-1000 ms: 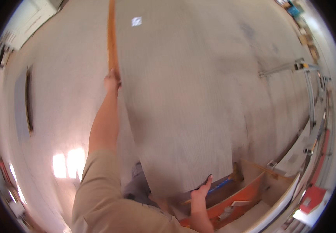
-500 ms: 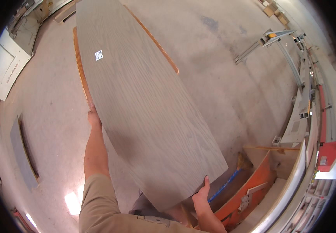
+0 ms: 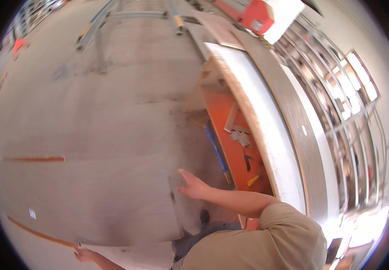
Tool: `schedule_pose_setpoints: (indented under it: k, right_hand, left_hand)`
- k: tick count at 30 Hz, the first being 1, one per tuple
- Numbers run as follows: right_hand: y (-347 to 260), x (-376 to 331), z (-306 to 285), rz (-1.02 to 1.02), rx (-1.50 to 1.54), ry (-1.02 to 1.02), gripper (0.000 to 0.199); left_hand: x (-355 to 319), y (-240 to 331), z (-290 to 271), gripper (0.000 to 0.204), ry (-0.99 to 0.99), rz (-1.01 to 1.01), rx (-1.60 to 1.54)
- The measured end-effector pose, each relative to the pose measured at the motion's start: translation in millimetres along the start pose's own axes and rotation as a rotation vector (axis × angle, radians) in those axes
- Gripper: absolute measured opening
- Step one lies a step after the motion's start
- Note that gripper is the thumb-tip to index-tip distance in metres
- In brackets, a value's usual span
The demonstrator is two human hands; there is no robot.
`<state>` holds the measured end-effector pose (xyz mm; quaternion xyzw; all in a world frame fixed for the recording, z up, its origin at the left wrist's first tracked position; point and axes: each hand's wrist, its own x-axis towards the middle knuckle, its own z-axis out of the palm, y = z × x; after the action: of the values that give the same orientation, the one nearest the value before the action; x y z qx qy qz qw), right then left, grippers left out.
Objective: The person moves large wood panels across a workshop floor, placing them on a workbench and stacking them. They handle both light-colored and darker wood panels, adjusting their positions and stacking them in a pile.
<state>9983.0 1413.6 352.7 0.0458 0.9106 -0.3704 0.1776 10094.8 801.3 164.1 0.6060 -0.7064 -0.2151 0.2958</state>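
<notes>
A long grey wood-grain panel (image 3: 109,198) with a small white label (image 3: 32,213) spans the lower left, blurred by motion. My left hand (image 3: 84,255) is closed at the panel's near long edge, beside an orange-brown strip (image 3: 41,231); its fingertips are partly hidden. My right hand (image 3: 193,185) is open just off the panel's right end, thumb and fingers apart, with nothing visible in it. A second orange-brown strip (image 3: 35,159) shows along the panel's far side.
At right stands a cabinet-like bench with a white top (image 3: 266,117) and an orange shelf (image 3: 223,112) holding a yellow-handled tool (image 3: 253,181). A blue-handled broom (image 3: 217,150) leans beside it. Metal racks (image 3: 338,108) stand farther right, a metal frame (image 3: 136,15) beyond.
My view has swung to the right, bringing the bench and racks into the middle. My right hand has come off the panel's end; my left hand stays at its edge.
</notes>
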Motion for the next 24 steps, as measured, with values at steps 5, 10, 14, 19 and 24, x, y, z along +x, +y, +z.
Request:
schedule_pose_setpoints:
  k: [5, 10, 14, 19, 24]
  right_hand:
    - [10, -97, -119, -0.315, -0.251, 0.337, 0.067]
    - [125, -147, -266, -0.037, -0.526, 0.815, 0.055]
    - [255, -225, -358, 0.694, -0.729, 0.898, 0.057]
    - [337, -301, -338, 1.029, -0.386, 0.880, 0.062]
    - [334, -326, -315, 0.990, -0.429, 0.929, 0.064]
  left_hand:
    - [-176, 87, -62, 0.031, -0.043, 0.452, -0.446]
    - [-319, 193, -127, 0.022, -0.475, 0.905, -0.600]
    - [-390, 252, -184, 0.027, -0.719, 0.971, -0.830]
    - [-451, 269, -223, 0.029, -0.862, 1.224, -0.834]
    - [-560, 296, -224, 0.022, -1.074, 1.537, -0.918]
